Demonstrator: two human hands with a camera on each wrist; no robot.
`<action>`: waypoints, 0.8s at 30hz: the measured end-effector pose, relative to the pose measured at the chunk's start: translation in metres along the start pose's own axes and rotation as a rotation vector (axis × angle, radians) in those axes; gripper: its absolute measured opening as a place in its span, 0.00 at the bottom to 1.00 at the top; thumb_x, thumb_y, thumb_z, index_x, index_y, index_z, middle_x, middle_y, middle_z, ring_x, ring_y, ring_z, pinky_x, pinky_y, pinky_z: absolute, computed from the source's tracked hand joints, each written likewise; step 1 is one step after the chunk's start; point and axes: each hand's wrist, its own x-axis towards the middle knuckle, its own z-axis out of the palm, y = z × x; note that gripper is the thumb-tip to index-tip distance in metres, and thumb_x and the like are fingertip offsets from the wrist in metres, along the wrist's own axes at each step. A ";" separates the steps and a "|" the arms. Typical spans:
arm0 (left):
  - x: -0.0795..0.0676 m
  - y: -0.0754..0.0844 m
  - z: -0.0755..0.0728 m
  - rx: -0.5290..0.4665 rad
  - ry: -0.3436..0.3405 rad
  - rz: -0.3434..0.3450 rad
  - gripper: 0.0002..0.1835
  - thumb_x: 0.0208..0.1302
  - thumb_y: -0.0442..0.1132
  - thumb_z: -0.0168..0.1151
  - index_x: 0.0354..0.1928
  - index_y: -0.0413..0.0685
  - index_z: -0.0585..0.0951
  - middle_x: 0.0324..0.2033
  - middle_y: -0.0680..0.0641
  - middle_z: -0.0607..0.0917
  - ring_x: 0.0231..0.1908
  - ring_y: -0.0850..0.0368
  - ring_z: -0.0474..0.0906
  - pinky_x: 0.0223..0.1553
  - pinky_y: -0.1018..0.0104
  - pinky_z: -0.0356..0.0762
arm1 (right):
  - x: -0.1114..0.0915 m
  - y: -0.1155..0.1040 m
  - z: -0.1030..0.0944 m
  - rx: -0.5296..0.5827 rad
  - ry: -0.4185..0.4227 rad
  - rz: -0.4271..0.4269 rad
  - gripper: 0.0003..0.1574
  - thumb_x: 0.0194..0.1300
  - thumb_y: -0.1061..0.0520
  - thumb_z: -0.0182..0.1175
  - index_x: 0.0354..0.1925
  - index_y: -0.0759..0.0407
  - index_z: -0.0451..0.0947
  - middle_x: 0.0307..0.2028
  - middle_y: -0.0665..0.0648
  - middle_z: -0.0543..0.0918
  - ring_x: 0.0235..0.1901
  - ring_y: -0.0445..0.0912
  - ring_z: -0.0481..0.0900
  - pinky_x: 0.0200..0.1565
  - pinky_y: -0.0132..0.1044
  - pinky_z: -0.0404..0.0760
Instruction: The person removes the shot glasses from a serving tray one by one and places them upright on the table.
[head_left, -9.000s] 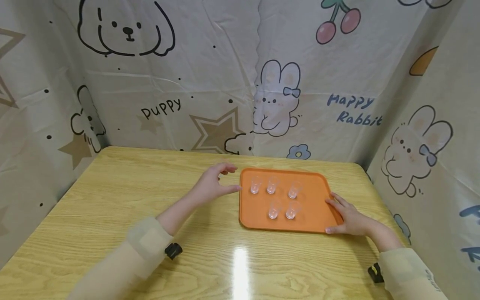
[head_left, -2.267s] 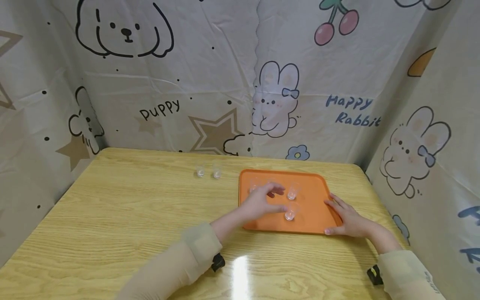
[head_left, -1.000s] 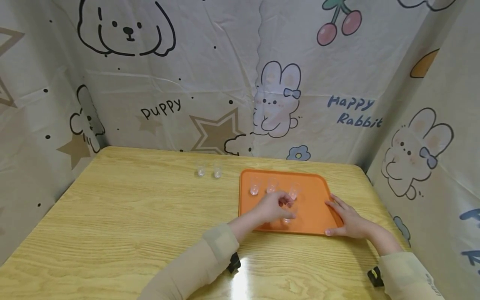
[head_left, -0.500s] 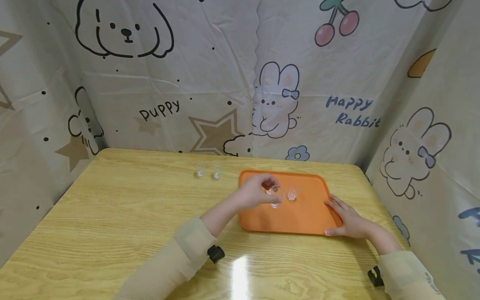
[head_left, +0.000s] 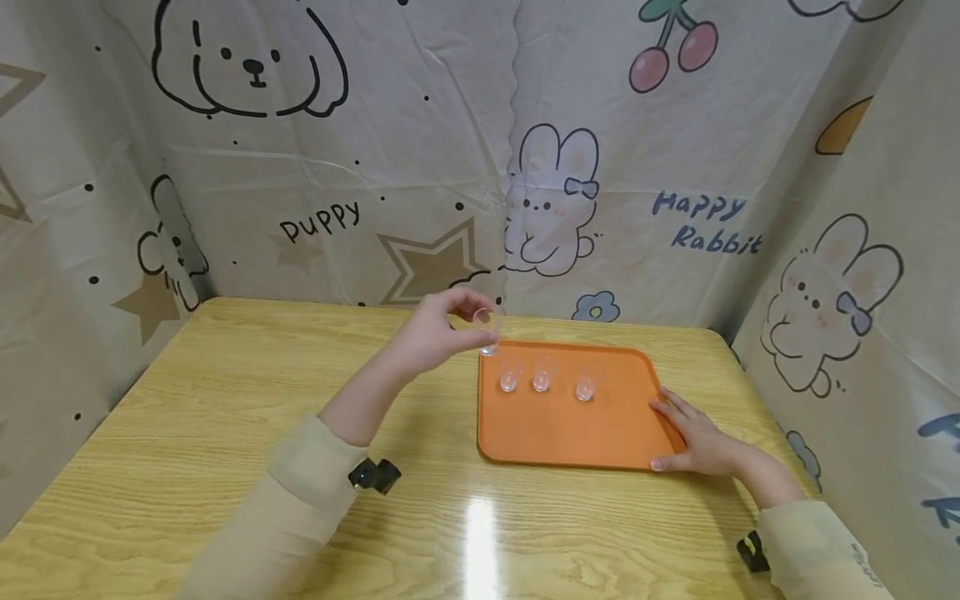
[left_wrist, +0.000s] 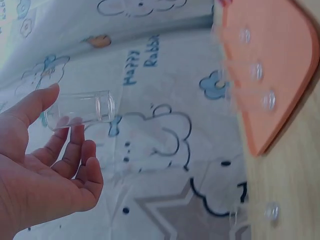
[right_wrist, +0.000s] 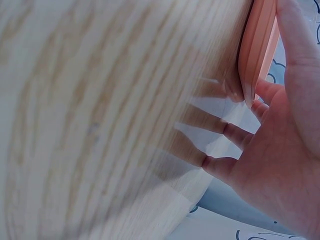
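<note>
My left hand [head_left: 442, 333] pinches a small clear shot glass [head_left: 487, 343] between thumb and fingertips, raised over the back left corner of the orange tray [head_left: 570, 437]. In the left wrist view the shot glass [left_wrist: 82, 107] appears sideways, with its thick base pointing away from the palm. Three more glasses stand upright in a row on the tray: a left one [head_left: 509, 381], a middle one [head_left: 542, 381] and a right one [head_left: 586, 388]. Spread around the tray's right front corner, my right hand [head_left: 701, 437] touches its rim with thumb and fingers.
Another clear glass [left_wrist: 271, 212] stands on the wooden table [head_left: 247, 367], left of the tray; in the head view my left hand covers that spot. A printed cloth [head_left: 337, 150] hangs behind the table and along both sides.
Nine seconds ago five glasses stood on the tray; two then appeared on the table. Within the last second my left hand lifted the front glass and carried it left and backward. The right hand stayed put.
</note>
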 end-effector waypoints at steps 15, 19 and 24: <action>-0.007 -0.050 -0.075 0.046 0.249 -0.117 0.25 0.59 0.45 0.66 0.58 0.50 0.75 0.51 0.47 0.75 0.53 0.51 0.67 0.48 0.57 0.69 | 0.000 0.001 0.001 -0.005 0.004 0.012 0.60 0.47 0.42 0.72 0.66 0.72 0.57 0.68 0.75 0.48 0.63 0.76 0.50 0.55 0.73 0.56; -0.006 -0.072 -0.085 0.072 0.294 -0.135 0.26 0.61 0.44 0.65 0.60 0.47 0.74 0.53 0.45 0.75 0.54 0.49 0.66 0.48 0.58 0.68 | -0.001 0.000 0.000 -0.001 0.004 0.013 0.60 0.47 0.43 0.72 0.66 0.72 0.57 0.68 0.75 0.48 0.63 0.76 0.50 0.55 0.73 0.56; -0.005 -0.097 -0.089 0.066 0.314 -0.156 0.25 0.62 0.42 0.64 0.60 0.44 0.73 0.53 0.43 0.75 0.54 0.48 0.66 0.47 0.59 0.68 | -0.001 -0.002 -0.001 0.013 -0.009 0.026 0.60 0.48 0.42 0.72 0.66 0.71 0.56 0.68 0.74 0.47 0.63 0.75 0.49 0.55 0.72 0.56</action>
